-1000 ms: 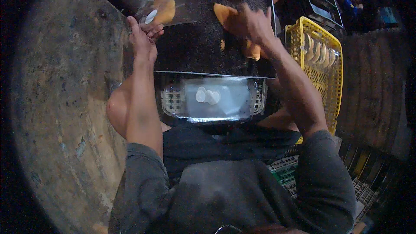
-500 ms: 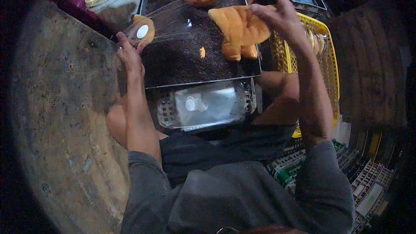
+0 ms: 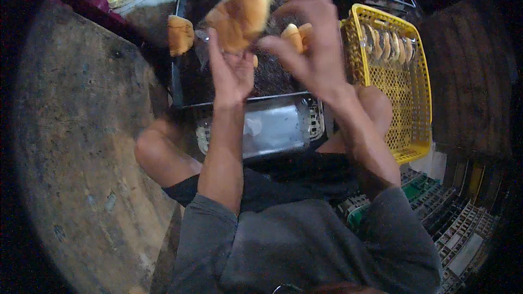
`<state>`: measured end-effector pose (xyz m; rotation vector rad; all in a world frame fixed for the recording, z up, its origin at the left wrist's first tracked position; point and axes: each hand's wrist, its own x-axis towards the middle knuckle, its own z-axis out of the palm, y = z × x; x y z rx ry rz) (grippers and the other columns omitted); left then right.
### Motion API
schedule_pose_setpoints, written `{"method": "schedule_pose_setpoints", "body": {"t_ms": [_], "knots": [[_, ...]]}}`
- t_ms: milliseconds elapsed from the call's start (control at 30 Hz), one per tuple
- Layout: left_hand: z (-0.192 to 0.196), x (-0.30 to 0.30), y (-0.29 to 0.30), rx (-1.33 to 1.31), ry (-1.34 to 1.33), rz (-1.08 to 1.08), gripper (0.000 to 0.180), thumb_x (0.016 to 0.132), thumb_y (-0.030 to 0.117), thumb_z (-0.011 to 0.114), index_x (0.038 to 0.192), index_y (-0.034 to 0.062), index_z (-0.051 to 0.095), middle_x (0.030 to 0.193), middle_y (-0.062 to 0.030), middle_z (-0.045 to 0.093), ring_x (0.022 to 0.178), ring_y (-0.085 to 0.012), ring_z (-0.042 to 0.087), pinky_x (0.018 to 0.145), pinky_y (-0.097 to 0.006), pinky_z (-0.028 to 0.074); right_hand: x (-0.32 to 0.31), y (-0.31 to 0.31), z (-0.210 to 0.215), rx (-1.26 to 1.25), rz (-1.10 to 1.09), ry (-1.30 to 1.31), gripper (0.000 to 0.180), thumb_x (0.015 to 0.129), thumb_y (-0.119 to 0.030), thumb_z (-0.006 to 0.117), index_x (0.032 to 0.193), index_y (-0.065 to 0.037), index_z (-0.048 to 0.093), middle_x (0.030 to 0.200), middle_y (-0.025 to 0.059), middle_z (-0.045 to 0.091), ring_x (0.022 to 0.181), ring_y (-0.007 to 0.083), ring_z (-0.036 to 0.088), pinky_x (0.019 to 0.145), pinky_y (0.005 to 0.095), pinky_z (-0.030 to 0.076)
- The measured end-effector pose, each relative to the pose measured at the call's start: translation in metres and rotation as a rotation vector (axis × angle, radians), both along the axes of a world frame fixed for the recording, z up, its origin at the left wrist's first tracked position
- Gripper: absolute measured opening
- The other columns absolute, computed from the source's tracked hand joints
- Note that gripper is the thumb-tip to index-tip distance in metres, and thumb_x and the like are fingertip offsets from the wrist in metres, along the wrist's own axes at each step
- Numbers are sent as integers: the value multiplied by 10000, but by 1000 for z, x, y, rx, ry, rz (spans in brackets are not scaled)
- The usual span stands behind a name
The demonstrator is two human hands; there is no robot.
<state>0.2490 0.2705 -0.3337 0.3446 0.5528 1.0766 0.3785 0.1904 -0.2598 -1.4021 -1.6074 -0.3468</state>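
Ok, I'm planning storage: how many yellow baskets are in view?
1: the basket, right of the dark tray, with bread in a row toward its far end. Others could be hidden.

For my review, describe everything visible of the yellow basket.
The yellow basket stands upright and open-topped to the person's right, beside the right knee. It looks like plastic: roughly rectangular, with a rim and perforated walls and floor. A row of bread pieces, apparently in clear wrapping, sits at its far end. Neither the left hand nor the right hand touches it; whether the knee does is unclear.
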Motion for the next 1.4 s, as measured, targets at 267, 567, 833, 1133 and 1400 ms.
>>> {"method": "schedule_pose_setpoints", "body": {"t_ms": [267,567,833,1133,1400], "knots": [[-18,65,-8,15,-25,-161,654,840,616,534,1251,108,503,1171,-74,587,1039,-231,567,900,-389,472,40,-39,23,-31,-210,-47,625,633,-295,777,1179,-145,515,1257,100,471,1187,329,395,946,473,334],[5,128,-57,379,584,-726,823,832,665,511,1244,-46,453,1119,-220,599,739,-230,666,648,-320,560,176,-129,-29,-622,-538,149,638,782,-265,709,1307,-59,412,1120,190,609,984,329,623,906,416,458],[-14,108,-58,226,211,-821,719,864,578,543,1254,-20,459,1133,-158,602,1019,-235,597,912,-372,477,157,-136,17,-416,-325,828,587,902,-395,576,1322,-26,399,1216,157,569,1122,243,551,960,339,422],[24,94,-51,3,-176,-389,445,936,407,529,1258,102,499,1167,-60,604,1050,-189,601,939,-364,486,34,-154,0,-350,-122,24,588,869,-493,544,1251,-47,535,1316,104,522,1083,307,506,936,412,392],[41,80,-70,-76,-202,-314,514,898,519,537,1156,74,537,1016,-87,628,868,-228,649,768,-337,562,-3,-107,-4,-436,-204,-56,626,827,-540,535,1269,-98,542,1289,87,547,1066,339,478,882,435,383]]}}
